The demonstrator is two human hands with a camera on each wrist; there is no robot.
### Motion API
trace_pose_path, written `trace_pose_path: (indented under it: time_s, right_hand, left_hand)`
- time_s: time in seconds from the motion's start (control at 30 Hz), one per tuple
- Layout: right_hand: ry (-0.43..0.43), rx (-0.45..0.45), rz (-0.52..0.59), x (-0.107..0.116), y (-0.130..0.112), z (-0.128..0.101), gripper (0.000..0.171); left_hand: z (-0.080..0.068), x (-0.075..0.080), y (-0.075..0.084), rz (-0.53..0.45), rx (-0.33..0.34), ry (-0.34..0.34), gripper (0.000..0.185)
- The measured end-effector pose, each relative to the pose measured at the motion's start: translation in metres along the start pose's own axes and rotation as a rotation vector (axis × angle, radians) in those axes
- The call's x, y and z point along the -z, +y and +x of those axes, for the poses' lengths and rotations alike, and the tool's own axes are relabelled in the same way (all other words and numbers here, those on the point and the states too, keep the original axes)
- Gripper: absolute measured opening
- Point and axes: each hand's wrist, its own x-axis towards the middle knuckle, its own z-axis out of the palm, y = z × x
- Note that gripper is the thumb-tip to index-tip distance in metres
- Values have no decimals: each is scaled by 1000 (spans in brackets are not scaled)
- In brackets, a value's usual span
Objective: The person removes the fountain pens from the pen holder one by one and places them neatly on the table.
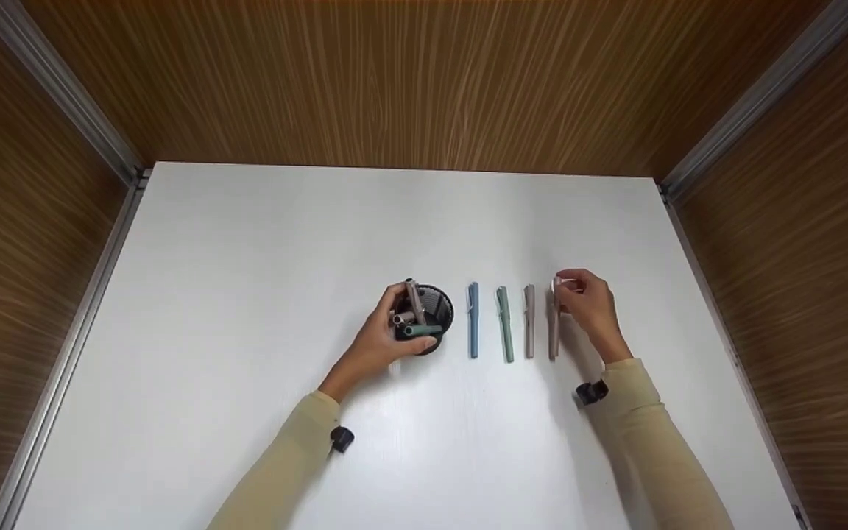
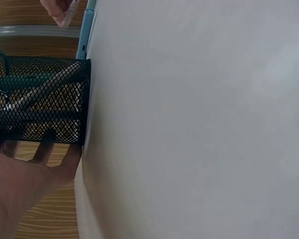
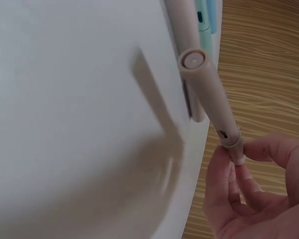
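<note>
Mesh cup [image 1: 430,318] gripped by left hand [image 1: 378,343], contents half-hidden; right hand [image 1: 589,305] pinches beige pen [image 1: 554,324].

1. My left hand [image 1: 383,342] reaches forward from a beige sleeve, fingers curled round the black mesh pen cup [image 1: 431,313] from its left side.
2. My right hand [image 1: 589,305] lies well right of that cup, thumb and fingertips [image 3: 229,169] pinching a beige pen [image 3: 209,89] by its end.
</note>
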Motion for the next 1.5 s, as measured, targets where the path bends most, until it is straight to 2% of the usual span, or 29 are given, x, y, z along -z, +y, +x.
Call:
trace_pose_path:
  time_s: [0.23,0.57,0.97,1.3,1.5]
  right_hand:
    - [-59,-43,-90,-2,7,10,37]
    - [-77,-50,-139,-8,10,15,38]
    - [-28,-15,-224,-11,15,13,38]
    - [81,29,-191,-10,13,4,39]
    - [72,31,-163,-10,4,-11,36]
  left_hand:
    - [-5,-3,24,-28,10,-1,87]
    - [1,2,-4,-4,3,-2,92]
    - [1,2,-5,38,-6,-17,90]
    - [1,2,-6,21,-3,-15,92]
    - [1,3,-4,18,-3,-12,91]
